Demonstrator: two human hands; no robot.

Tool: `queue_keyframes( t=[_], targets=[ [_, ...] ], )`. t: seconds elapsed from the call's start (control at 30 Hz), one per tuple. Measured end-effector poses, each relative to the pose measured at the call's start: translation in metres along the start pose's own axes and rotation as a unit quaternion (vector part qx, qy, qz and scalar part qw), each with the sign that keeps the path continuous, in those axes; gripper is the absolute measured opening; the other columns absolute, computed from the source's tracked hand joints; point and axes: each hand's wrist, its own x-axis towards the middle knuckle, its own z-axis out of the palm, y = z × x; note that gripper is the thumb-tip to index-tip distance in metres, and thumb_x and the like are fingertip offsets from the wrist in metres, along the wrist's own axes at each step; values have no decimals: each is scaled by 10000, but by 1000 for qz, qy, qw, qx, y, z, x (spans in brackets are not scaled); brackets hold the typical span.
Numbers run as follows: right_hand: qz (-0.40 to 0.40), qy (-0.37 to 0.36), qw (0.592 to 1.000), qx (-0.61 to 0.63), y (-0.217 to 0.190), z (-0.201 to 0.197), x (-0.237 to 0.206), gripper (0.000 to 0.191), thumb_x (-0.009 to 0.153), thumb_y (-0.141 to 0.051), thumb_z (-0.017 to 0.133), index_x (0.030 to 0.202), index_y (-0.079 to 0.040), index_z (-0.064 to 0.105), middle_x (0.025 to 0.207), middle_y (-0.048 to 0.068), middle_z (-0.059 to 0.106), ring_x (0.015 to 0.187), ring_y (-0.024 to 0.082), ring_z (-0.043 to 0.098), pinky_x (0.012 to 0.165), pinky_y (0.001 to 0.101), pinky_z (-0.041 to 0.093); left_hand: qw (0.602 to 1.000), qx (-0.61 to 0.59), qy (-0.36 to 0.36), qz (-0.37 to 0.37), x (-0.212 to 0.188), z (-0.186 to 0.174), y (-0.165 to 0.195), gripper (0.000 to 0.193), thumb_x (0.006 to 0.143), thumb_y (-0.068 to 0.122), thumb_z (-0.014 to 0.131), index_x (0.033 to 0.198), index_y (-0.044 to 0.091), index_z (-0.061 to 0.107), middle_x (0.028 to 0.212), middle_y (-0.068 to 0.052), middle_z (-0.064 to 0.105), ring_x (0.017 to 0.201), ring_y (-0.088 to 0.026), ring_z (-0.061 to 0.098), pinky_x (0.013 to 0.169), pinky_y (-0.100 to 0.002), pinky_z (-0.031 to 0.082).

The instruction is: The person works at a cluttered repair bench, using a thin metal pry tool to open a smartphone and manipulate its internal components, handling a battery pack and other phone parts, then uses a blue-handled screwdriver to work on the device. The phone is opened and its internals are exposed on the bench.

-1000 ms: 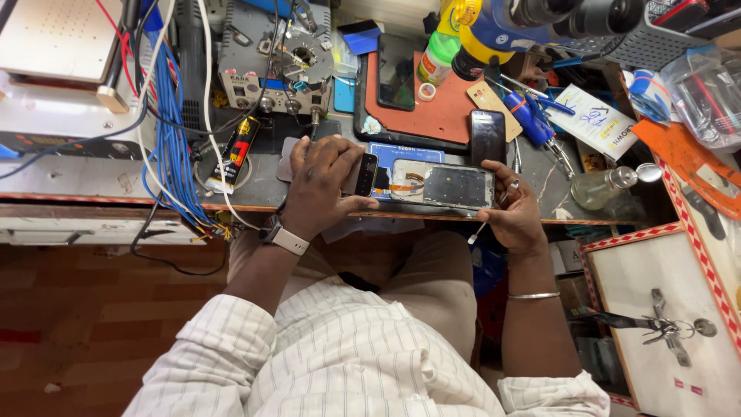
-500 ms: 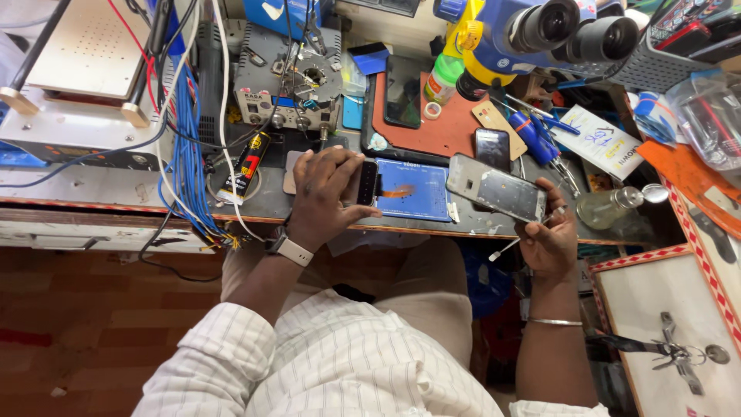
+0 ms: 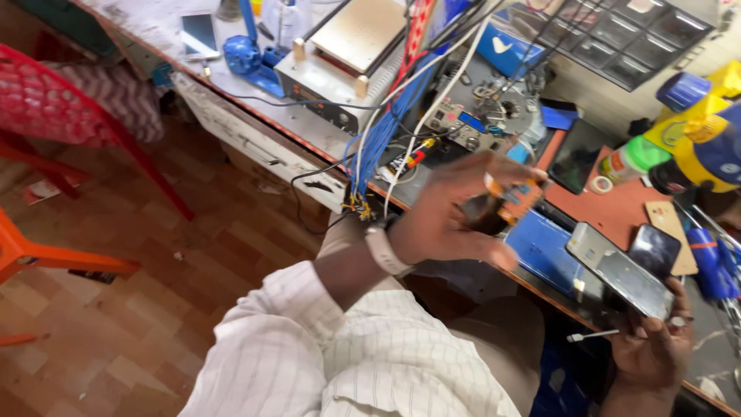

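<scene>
At the near right, the right hand point(image 3: 652, 347) grips a phone point(image 3: 621, 270) by its lower edge, tilted over the bench edge, with a thin swab point(image 3: 593, 336) between its fingers. The left hand point(image 3: 455, 212), raised over the blue mat point(image 3: 544, 247), curls around a small blurred object; what it is, I cannot tell.

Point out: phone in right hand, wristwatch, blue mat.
phone point(image 3: 621, 272), head view, middle of its back panel
wristwatch point(image 3: 384, 249), head view, white band on left wrist
blue mat point(image 3: 543, 249), head view, bare middle
</scene>
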Motion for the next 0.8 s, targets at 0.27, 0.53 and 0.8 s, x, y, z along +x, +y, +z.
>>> queue_keyframes(
  t=[0.27,0.53,0.8],
  targets=[
    [5,-79,995,64,1,-42,-3,490,999,47,744,1437,-14,531,1078,146,661,769,110,633,648,213,510,910,-177,373,-48,-23,-171,9,706,1074,651,347,1275,7,555,1054,-142,676,976,-286,666,894,-451,574],
    [6,-65,997,49,-3,-27,6,508,989,-33,785,1431,-26,533,1064,103,700,684,66,633,621,197,489,732,-243,566,-292,-89,-273,-29,364,958,95,495,1251,-119,457,1088,-280,670,930,-418,765,845,-532,643],
    [38,-58,996,56,-5,-10,9,527,1007,-54,781,1452,-44,500,1000,64,674,691,65,609,636,206,473,825,18,291,-485,-12,-242,-13,382,929,98,663,1233,-111,564,989,-194,706,730,-209,709,636,-321,580]
  ],
)
